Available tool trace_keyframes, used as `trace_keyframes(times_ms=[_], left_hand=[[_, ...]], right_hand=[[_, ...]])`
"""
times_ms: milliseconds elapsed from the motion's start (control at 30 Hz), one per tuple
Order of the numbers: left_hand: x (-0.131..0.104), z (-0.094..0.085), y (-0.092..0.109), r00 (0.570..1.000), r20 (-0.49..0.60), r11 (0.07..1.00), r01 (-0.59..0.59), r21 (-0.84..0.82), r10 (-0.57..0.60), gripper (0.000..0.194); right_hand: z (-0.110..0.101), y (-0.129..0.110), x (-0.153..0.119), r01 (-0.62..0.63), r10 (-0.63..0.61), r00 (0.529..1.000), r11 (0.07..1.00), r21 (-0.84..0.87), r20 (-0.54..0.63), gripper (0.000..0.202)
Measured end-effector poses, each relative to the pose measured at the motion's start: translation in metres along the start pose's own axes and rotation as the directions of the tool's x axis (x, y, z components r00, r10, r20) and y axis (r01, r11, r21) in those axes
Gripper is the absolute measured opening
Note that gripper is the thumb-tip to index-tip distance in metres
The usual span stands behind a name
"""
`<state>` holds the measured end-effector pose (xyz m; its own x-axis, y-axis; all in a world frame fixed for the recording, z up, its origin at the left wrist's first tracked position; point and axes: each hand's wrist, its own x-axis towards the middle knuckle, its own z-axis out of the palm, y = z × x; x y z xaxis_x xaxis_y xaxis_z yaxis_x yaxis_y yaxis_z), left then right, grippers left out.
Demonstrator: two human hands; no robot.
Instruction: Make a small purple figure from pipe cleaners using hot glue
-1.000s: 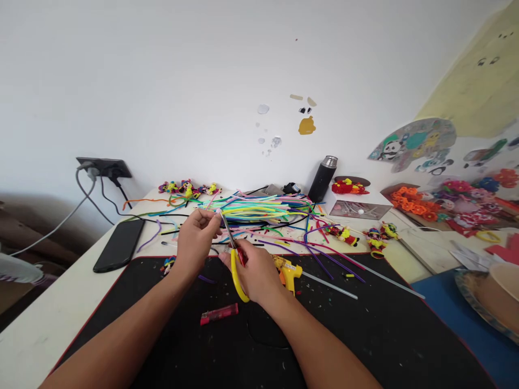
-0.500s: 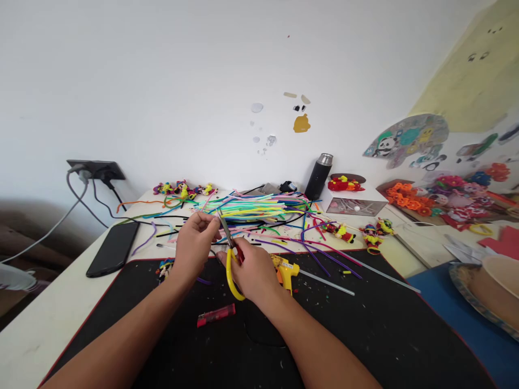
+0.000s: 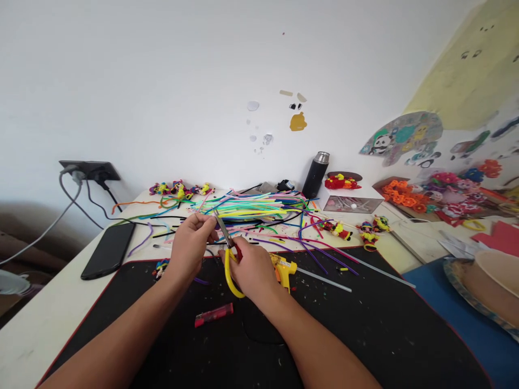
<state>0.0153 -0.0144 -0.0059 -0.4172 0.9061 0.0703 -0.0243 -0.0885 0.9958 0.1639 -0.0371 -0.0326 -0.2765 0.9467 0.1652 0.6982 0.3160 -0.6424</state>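
My right hand [image 3: 253, 267] is closed around the yellow and red handles of a pair of scissors [image 3: 230, 267], whose metal blades point up and left. Close to the blade tips, my left hand [image 3: 190, 243] is pinched shut; whatever sits between its fingertips is too small to make out. A yellow glue gun [image 3: 285, 270] lies just right of my right hand, partly hidden by it. On the black mat [image 3: 348, 335] below the hands rests a red lighter [image 3: 214, 315]. A small colourful figure [image 3: 161, 267] is partly covered by my left wrist.
Behind the hands spreads a pile of coloured pipe cleaners [image 3: 251, 206]. A black flask [image 3: 316, 175] and a white box [image 3: 352, 200] stand at the back. To the left lies a phone [image 3: 108, 251]; clear glue sticks [image 3: 324, 280] and finished figures [image 3: 368, 235] are on the right.
The view has shifted slightly, so the scene sits a little further left. Both hands and the scissors keep nearly the same pose, with the blades still beside my left fingertips.
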Motion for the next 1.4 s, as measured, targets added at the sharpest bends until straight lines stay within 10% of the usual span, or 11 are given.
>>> trace_keyframes(times_ms=[733,967,1133,1233,1400], left_hand=[[-0.003,-0.001,0.000,0.999,0.017,0.998,0.041,-0.046,-0.040,0.023],[-0.001,-0.005,0.009,0.999,0.038,0.993,0.022,-0.115,-0.018,0.026],[0.001,-0.028,0.020,0.998,0.067,0.986,0.013,-0.169,-0.002,0.023],[0.007,-0.049,0.024,1.000,0.016,0.982,-0.019,-0.187,0.023,0.022],[0.020,-0.072,0.021,0.992,-0.070,0.970,-0.117,-0.212,0.104,0.020]], right_hand=[[0.010,0.003,0.002,-0.011,0.011,1.000,0.999,0.050,0.001,0.016],[0.013,0.005,0.004,0.033,-0.016,0.998,0.939,0.341,-0.053,0.015],[0.007,0.005,0.001,-0.097,0.018,0.991,0.793,0.602,0.136,0.038],[-0.001,0.002,-0.006,-0.121,-0.035,0.955,0.862,0.493,0.295,0.045],[-0.012,-0.013,-0.022,0.253,-0.192,0.903,0.961,-0.114,0.385,0.044]])
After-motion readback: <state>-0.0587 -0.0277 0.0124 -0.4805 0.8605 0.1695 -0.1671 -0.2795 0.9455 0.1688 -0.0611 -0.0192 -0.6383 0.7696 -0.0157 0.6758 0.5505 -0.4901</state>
